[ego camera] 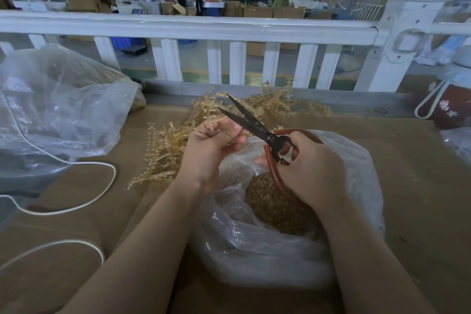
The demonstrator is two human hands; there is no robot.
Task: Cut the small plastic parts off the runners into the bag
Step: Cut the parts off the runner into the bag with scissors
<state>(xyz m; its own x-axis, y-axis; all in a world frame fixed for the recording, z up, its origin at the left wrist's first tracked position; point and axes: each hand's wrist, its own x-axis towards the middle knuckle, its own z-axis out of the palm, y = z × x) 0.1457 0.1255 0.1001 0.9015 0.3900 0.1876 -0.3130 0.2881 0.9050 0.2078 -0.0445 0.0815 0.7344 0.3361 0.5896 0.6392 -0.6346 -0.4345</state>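
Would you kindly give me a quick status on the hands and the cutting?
Left hand pinches a runner. Right hand grips scissors, blades open above the bag. Nothing in the way.

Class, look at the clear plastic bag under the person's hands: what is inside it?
The clear plastic bag holds a heap of small tan cut-off parts. The right hand, its forearm and the scissors' red handle cover part of the heap, and its depth cannot be seen.

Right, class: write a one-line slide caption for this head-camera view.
Right hand opens red-handled black scissors beside the amber plastic runner gripped by the left hand.
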